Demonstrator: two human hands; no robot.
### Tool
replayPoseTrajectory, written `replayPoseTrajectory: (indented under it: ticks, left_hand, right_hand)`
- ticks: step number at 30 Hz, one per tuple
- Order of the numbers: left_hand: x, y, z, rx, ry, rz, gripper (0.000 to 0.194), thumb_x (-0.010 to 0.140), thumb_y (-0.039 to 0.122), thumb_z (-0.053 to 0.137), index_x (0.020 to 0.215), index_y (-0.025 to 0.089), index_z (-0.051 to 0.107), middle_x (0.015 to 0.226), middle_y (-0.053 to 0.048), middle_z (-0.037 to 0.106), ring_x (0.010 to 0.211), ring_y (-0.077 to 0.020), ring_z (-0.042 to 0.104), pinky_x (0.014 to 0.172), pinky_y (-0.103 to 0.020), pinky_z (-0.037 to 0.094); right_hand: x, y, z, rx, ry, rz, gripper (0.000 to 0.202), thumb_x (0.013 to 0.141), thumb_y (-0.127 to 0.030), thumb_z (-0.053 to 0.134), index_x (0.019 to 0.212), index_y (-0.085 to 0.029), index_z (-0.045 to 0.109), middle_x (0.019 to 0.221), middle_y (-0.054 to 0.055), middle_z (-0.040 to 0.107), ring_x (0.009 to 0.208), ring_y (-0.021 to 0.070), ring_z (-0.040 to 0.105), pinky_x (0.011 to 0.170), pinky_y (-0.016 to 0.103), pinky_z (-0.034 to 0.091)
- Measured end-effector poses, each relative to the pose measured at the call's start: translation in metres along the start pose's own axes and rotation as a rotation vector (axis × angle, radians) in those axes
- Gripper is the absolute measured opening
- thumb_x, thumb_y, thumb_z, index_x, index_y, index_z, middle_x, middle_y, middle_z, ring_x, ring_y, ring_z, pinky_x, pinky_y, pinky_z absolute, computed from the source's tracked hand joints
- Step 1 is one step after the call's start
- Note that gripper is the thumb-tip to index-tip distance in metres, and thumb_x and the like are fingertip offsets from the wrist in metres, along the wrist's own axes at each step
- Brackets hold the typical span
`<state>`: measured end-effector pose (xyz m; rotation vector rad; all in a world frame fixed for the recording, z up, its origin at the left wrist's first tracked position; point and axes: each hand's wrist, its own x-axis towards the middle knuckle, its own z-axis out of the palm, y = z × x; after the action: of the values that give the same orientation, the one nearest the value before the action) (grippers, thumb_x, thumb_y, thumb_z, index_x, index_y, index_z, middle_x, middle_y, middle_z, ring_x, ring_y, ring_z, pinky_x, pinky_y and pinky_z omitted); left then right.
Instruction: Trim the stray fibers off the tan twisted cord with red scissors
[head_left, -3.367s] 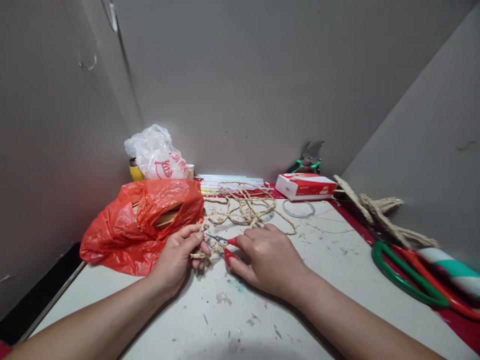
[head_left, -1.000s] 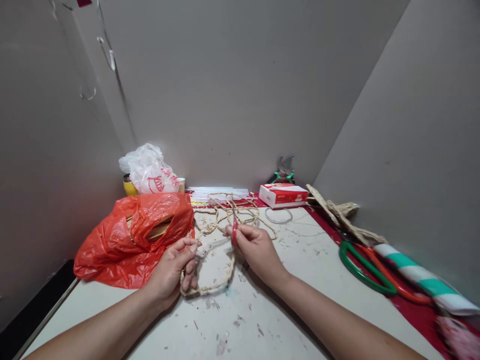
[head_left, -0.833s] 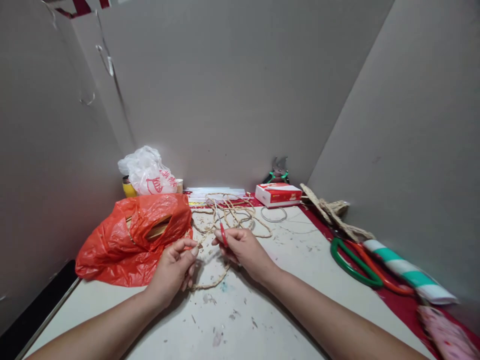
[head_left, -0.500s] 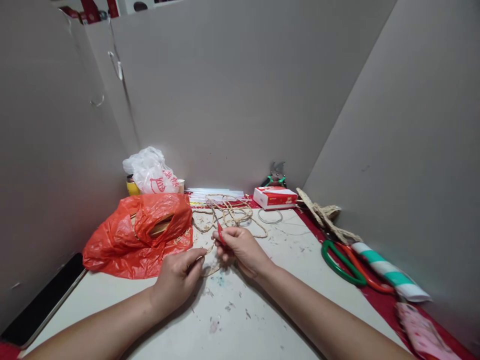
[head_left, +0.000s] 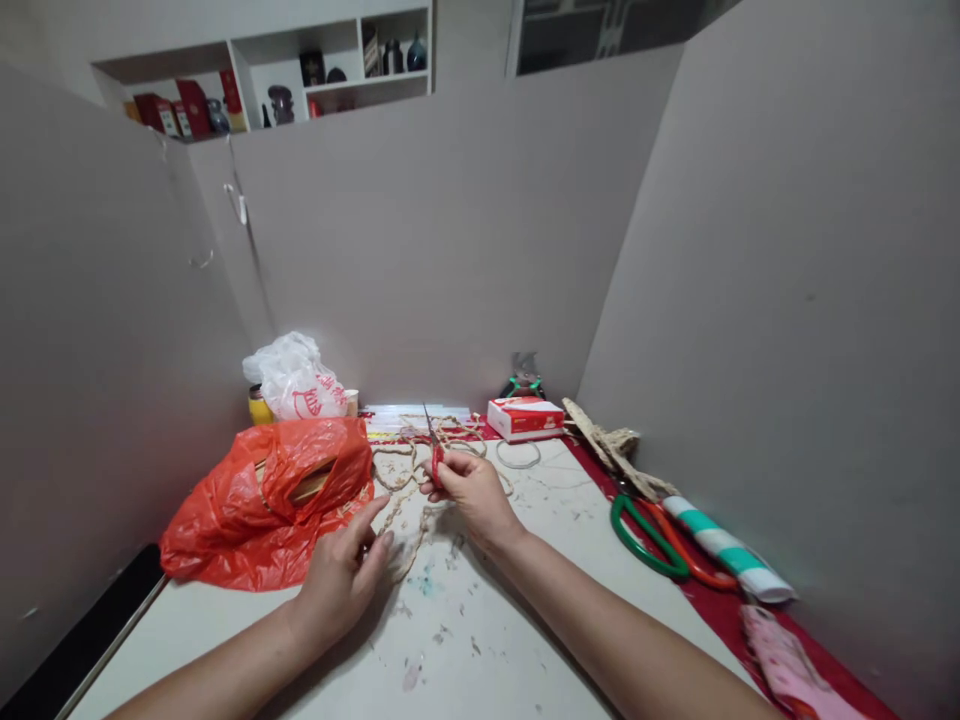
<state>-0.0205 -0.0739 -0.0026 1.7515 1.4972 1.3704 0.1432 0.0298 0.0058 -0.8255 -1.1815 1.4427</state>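
Note:
Small red-handled scissors [head_left: 437, 460] are held in my right hand [head_left: 471, 492], their blades pointing up and away. My left hand [head_left: 346, 565] is to the left and nearer, thumb and index finger apart, with nothing visible between them. A thin twisted straw cord [head_left: 409, 562] runs over the white tabletop between my hands. More of the tan cord [head_left: 394, 467] lies in loose loops beyond them.
A red plastic bag [head_left: 247, 510] with wooden pieces lies at left, a white bag [head_left: 296, 378] behind it. At back right are a red-and-white box [head_left: 525, 418] and a wire ring [head_left: 518, 455]. Green-handled scissors [head_left: 645, 545] and a striped roll [head_left: 727, 548] lie right.
The fingers of my left hand have parted and let go of the cord. My right hand still holds the scissors. The view has tilted up, showing shelves above the partition.

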Motion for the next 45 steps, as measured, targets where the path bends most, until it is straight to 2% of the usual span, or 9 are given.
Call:
replayPoseTrajectory:
  ticks: [7, 12, 16, 18, 22, 27, 31, 36, 45]
  left_hand:
    - [0.018, 0.017, -0.01, -0.143, -0.101, -0.166, 0.027, 0.076, 0.042, 0.064, 0.086, 0.017, 0.066, 0.066, 0.001, 0.053, 0.057, -0.0112, 0.042, 0.053, -0.021, 0.033]
    - [0.028, 0.033, -0.034, -0.378, -0.356, -0.534, 0.029, 0.078, 0.047, 0.061, 0.076, 0.019, 0.056, 0.045, 0.011, 0.025, 0.039, -0.0052, 0.011, 0.038, -0.019, 0.012]
    - [0.024, 0.041, -0.052, -0.349, -0.678, -0.675, 0.032, 0.078, 0.047, 0.061, 0.082, 0.016, 0.064, 0.057, 0.001, 0.058, 0.037, -0.0062, 0.037, 0.04, -0.02, 0.03]
    - [0.024, 0.04, -0.055, -0.234, -0.629, -0.624, 0.036, 0.077, 0.049, 0.062, 0.082, 0.014, 0.069, 0.075, -0.006, 0.068, 0.059, -0.0134, 0.058, 0.058, -0.024, 0.043]
    - [0.032, 0.031, -0.042, -0.316, -0.411, -0.564, 0.037, 0.077, 0.047, 0.064, 0.098, 0.017, 0.07, 0.101, -0.009, 0.07, 0.099, -0.0207, 0.061, 0.086, -0.029, 0.043]
    - [0.041, 0.023, -0.006, -0.673, -0.502, -0.601, 0.028, 0.078, 0.039, 0.065, 0.089, 0.013, 0.066, 0.08, -0.009, 0.071, 0.062, -0.0132, 0.062, 0.061, -0.023, 0.046]
    - [0.044, 0.018, 0.005, -0.656, -0.496, -0.604, 0.029, 0.077, 0.037, 0.067, 0.092, 0.012, 0.066, 0.065, -0.004, 0.067, 0.037, -0.003, 0.042, 0.038, -0.016, 0.026]
    - [0.041, 0.01, 0.009, -0.553, -0.465, -0.575, 0.024, 0.072, 0.034, 0.072, 0.08, 0.012, 0.065, 0.056, -0.001, 0.063, 0.034, 0.0, 0.025, 0.036, -0.017, 0.012]
    - [0.038, -0.016, 0.015, -0.591, -0.157, -0.608, 0.021, 0.072, 0.033, 0.07, 0.075, 0.013, 0.062, 0.054, 0.001, 0.06, 0.035, -0.0008, 0.03, 0.037, -0.016, 0.017]
  right_hand:
    - [0.02, 0.005, -0.018, 0.102, 0.126, -0.132, 0.033, 0.061, -0.046, 0.073, 0.064, -0.016, 0.059, 0.051, -0.003, 0.059, 0.047, 0.011, 0.056, 0.047, 0.021, 0.045]
    - [0.02, -0.001, -0.018, 0.151, 0.109, -0.159, 0.036, 0.062, -0.049, 0.073, 0.065, -0.017, 0.058, 0.054, -0.004, 0.058, 0.047, 0.0097, 0.055, 0.049, 0.022, 0.046]
    - [0.011, -0.004, -0.009, 0.133, -0.009, -0.133, 0.035, 0.061, -0.047, 0.074, 0.064, -0.015, 0.059, 0.053, -0.002, 0.059, 0.047, 0.0105, 0.056, 0.048, 0.022, 0.045]
    - [0.005, -0.004, -0.004, 0.116, -0.068, -0.114, 0.033, 0.063, -0.044, 0.073, 0.063, -0.015, 0.059, 0.051, -0.002, 0.058, 0.046, 0.0099, 0.055, 0.047, 0.021, 0.043]
    - [-0.007, -0.002, 0.003, 0.074, -0.158, -0.092, 0.024, 0.069, -0.035, 0.07, 0.063, -0.015, 0.059, 0.047, -0.003, 0.055, 0.044, 0.0064, 0.046, 0.046, 0.019, 0.036]
    - [-0.013, -0.001, 0.006, 0.032, -0.215, -0.087, 0.022, 0.07, -0.03, 0.067, 0.058, -0.015, 0.056, 0.048, -0.006, 0.049, 0.043, 0.0048, 0.038, 0.043, 0.019, 0.029]
    - [-0.012, -0.002, 0.004, -0.005, -0.219, -0.096, 0.018, 0.07, -0.029, 0.065, 0.061, -0.015, 0.058, 0.051, -0.005, 0.05, 0.044, 0.0055, 0.038, 0.044, 0.02, 0.029]
    - [-0.011, 0.002, 0.0, -0.077, -0.197, -0.099, 0.021, 0.071, -0.029, 0.063, 0.058, -0.016, 0.054, 0.051, -0.006, 0.047, 0.047, 0.006, 0.038, 0.046, 0.02, 0.03]
    - [0.0, 0.019, -0.022, -0.401, -0.242, -0.125, 0.022, 0.074, -0.029, 0.057, 0.056, -0.018, 0.048, 0.053, -0.005, 0.041, 0.052, 0.0089, 0.035, 0.051, 0.023, 0.027]
